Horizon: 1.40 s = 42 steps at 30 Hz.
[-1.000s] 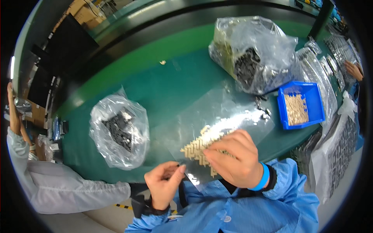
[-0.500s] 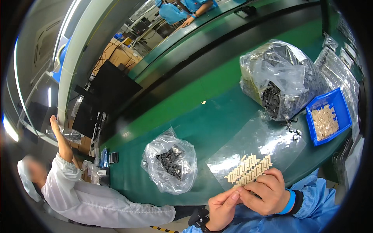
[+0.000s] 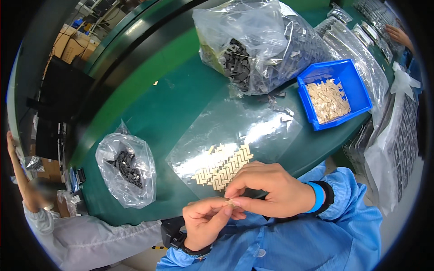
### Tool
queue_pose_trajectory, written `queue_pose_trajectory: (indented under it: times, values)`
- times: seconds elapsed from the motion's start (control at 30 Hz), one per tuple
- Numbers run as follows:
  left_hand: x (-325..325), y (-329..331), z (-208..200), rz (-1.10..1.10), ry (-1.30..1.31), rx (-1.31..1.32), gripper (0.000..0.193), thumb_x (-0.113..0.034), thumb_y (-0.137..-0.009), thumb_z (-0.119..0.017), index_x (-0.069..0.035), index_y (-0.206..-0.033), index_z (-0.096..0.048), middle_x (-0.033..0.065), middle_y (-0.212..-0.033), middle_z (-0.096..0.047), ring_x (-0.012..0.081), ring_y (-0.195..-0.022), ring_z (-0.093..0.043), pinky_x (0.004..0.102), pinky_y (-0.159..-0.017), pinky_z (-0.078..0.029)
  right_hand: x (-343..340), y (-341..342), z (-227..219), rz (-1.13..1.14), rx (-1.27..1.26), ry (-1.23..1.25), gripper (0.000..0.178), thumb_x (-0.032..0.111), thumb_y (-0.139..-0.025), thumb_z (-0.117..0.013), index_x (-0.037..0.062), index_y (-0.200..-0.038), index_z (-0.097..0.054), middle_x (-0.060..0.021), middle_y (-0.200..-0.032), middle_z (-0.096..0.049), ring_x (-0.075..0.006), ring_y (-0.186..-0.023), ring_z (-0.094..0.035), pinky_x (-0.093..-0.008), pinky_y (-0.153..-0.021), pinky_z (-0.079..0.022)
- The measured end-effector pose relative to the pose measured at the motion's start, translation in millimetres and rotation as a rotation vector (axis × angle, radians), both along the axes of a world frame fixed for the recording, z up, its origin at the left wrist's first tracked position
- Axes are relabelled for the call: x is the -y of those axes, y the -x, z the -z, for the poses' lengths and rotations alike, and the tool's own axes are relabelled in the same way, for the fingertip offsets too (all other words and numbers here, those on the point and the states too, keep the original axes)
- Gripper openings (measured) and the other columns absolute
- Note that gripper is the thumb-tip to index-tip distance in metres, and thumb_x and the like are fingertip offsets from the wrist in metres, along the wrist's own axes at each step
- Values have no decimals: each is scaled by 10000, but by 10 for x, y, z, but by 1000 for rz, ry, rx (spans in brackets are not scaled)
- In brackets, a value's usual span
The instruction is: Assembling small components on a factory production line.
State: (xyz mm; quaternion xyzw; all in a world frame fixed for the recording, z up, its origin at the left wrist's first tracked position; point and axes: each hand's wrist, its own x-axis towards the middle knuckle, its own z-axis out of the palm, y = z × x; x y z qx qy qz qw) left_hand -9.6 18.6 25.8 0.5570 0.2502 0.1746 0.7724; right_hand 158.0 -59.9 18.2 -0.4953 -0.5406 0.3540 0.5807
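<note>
My left hand (image 3: 205, 222) and my right hand (image 3: 272, 189) meet at the near edge of the table, fingertips pinched together. Between them is a small tan piece (image 3: 230, 203), mostly covered by the fingers; its exact kind is too small to make out. Just beyond the hands, many flat tan pieces (image 3: 221, 168) lie in slanting, interlocking rows on a clear plastic sheet (image 3: 190, 144). A blue bin (image 3: 360, 92) at the right holds a heap of loose tan pieces (image 3: 326, 101).
A large clear bag (image 3: 280, 45) of black parts stands at the back, with loose black parts beside it. A smaller open bag (image 3: 147, 165) of black parts sits left. Plastic-wrapped trays (image 3: 398, 153) are at far right. Another person's sleeve (image 3: 108, 237) shows at lower left.
The view has swung, so the table things appear farther left and the wrapped trays at right now show. Both hands stay together at the fingertips; the small piece between them is now partly visible.
</note>
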Motion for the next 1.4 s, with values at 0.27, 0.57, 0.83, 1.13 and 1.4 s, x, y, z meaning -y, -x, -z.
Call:
queue_pose_trajectory:
  times: [0.27, 0.57, 0.83, 1.13, 1.4]
  values:
    - [51, -6, 4, -65, -107, -14, 110, 30, -815, -531, 101, -868, -597, 177, -772, -626, 218, -684, -640, 276, -606, -531, 23, 67, 89, 115, 174, -128, 71, 99, -750, -583, 65, -812, -571, -35, -750, -558, -215, -709, -531, -328, -649, -389]
    - [67, -38, -43, -110, -317, -87, 117, 36, -808, -536, 91, -892, -597, 158, -768, -631, 200, -685, -640, 250, -601, -525, 19, 51, 35, 139, 346, -177, 96, 121, -731, -606, 87, -820, -604, -5, -798, -562, -184, -757, -526, -316, -689, -373]
    - [41, -11, -8, -37, -254, -64, 113, 23, -810, -540, 88, -881, -599, 166, -780, -630, 206, -662, -637, 262, -592, -529, 13, 3, 81, 47, 67, -72, 66, 109, -773, -582, 48, -798, -591, -50, -792, -573, -207, -741, -535, -314, -672, -409]
    - [114, -75, 4, -280, -115, -42, 184, -80, -854, -513, 94, -870, -568, 196, -749, -615, 222, -558, -617, 297, -511, -530, 74, 104, 99, 77, -281, 177, 101, 68, -783, -593, -5, -851, -610, -76, -744, -624, -126, -676, -582, -247, -607, -454]
    - [88, -17, 81, -219, -142, -11, 172, -32, -836, -536, 106, -934, -572, 171, -812, -624, 202, -693, -632, 281, -625, -533, 49, 157, 64, 119, -153, 108, 85, 57, -770, -591, -6, -828, -596, -97, -745, -605, -193, -649, -588, -276, -572, -457]
